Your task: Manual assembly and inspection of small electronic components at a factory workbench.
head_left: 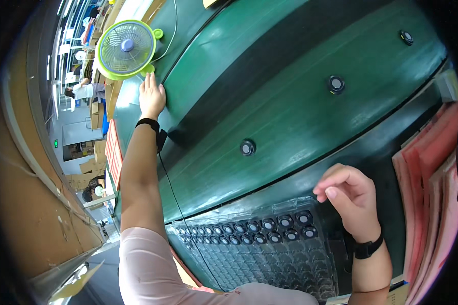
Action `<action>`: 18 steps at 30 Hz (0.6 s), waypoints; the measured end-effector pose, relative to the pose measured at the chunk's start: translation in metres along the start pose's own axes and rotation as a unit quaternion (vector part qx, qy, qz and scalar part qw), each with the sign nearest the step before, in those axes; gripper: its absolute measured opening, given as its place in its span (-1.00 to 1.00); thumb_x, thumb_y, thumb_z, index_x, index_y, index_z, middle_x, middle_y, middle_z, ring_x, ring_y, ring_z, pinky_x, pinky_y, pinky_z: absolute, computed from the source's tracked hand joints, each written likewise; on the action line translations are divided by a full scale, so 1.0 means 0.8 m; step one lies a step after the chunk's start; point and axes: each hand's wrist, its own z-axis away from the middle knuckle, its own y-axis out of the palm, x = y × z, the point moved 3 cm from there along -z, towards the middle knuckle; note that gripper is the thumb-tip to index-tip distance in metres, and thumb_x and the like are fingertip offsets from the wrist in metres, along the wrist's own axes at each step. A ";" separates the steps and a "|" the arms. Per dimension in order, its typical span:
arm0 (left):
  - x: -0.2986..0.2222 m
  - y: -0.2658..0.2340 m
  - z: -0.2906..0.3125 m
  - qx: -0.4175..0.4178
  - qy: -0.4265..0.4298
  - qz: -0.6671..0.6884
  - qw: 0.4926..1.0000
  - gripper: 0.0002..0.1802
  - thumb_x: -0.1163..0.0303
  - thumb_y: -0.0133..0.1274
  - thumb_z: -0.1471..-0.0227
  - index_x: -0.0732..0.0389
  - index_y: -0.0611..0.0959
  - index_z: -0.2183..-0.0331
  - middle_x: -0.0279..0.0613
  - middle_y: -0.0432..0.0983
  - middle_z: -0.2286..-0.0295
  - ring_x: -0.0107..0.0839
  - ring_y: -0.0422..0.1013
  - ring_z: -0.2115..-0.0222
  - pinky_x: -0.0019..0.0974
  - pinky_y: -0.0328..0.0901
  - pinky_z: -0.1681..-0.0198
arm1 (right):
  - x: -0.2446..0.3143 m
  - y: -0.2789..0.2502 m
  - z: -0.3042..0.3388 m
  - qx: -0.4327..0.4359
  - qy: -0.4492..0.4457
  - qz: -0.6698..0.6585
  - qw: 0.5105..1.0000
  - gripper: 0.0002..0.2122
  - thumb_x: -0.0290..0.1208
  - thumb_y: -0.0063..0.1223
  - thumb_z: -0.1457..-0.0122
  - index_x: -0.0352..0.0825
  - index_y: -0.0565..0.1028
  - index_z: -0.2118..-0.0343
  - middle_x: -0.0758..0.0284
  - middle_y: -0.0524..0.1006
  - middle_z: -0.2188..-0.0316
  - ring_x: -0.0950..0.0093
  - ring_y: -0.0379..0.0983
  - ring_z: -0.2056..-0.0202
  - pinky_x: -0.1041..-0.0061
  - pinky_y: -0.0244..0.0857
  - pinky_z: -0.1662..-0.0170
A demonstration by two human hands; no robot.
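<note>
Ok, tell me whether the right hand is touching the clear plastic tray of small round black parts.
Apart. The head view shows the right hand raised with fingers curled, dark surface visible between its fingertips and the clear plastic tray.

Green desk fan (126, 48) with round grille stands at far left end of bench, white cable (174, 25) running away from it. Stack of pink and red sheets (432, 203) lies at right edge, partly cut off by frame. Brown cardboard boxes (94, 114) piled on floor at left, beyond bench. Red strip (113, 152) hangs along left side of bench. Person in white top (84, 91) works far off at left, small and blurred. Ceiling lights (63, 30) run in rows above them.
</note>
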 end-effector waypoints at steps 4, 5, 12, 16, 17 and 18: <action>0.006 0.012 -0.003 -0.045 0.056 0.024 0.997 -0.41 0.32 -0.09 -0.23 0.34 0.35 -0.23 0.18 0.26 -0.23 0.14 0.20 -0.21 -0.01 0.11 -0.29 | 0.002 0.001 -0.002 -0.008 -0.004 -0.003 1.000 -0.91 -0.66 0.06 -0.24 -0.47 0.55 0.23 0.22 0.56 0.27 0.53 0.49 0.27 0.56 0.39 0.15; 0.019 0.013 -0.002 -0.031 0.022 0.073 0.997 -0.42 0.31 -0.10 -0.24 0.35 0.35 -0.23 0.20 0.26 -0.23 0.15 0.20 -0.21 0.00 0.10 -0.30 | 0.001 0.003 -0.002 -0.015 0.005 -0.015 1.000 -0.92 -0.67 0.07 -0.22 -0.47 0.56 0.25 0.20 0.56 0.28 0.52 0.49 0.28 0.55 0.40 0.17; 0.065 0.055 0.008 -0.003 -0.116 0.187 0.975 -0.40 0.18 -0.20 -0.35 0.43 0.32 -0.23 0.31 0.29 -0.19 0.20 0.19 -0.22 0.01 0.06 -0.32 | 0.001 0.004 -0.003 -0.021 -0.001 0.000 1.000 -0.93 -0.67 0.09 -0.20 -0.47 0.56 0.27 0.18 0.57 0.30 0.49 0.50 0.31 0.52 0.42 0.19; 0.101 0.079 0.003 0.004 -0.147 0.311 0.939 -0.37 0.15 -0.23 -0.37 0.46 0.30 -0.24 0.29 0.26 -0.22 0.09 0.13 -0.30 -0.10 0.03 -0.35 | 0.002 0.004 -0.004 -0.025 -0.007 0.000 1.000 -0.93 -0.66 0.11 -0.19 -0.46 0.56 0.28 0.17 0.58 0.31 0.46 0.50 0.32 0.50 0.41 0.21; 0.109 0.085 -0.005 0.032 -0.161 0.319 0.933 -0.37 0.14 -0.22 -0.36 0.45 0.33 -0.22 0.27 0.28 -0.21 0.06 0.15 -0.29 -0.11 0.04 -0.34 | 0.005 0.004 -0.003 -0.031 -0.007 0.003 0.999 -0.94 -0.65 0.12 -0.19 -0.46 0.57 0.28 0.16 0.58 0.32 0.46 0.50 0.33 0.49 0.41 0.21; 0.119 0.090 -0.012 0.060 -0.174 0.325 0.928 -0.38 0.13 -0.21 -0.35 0.44 0.36 -0.21 0.25 0.31 -0.19 0.04 0.17 -0.27 -0.13 0.04 -0.33 | 0.005 0.003 -0.003 -0.032 -0.006 0.004 0.999 -0.94 -0.65 0.12 -0.19 -0.46 0.57 0.28 0.16 0.58 0.32 0.46 0.50 0.33 0.49 0.41 0.21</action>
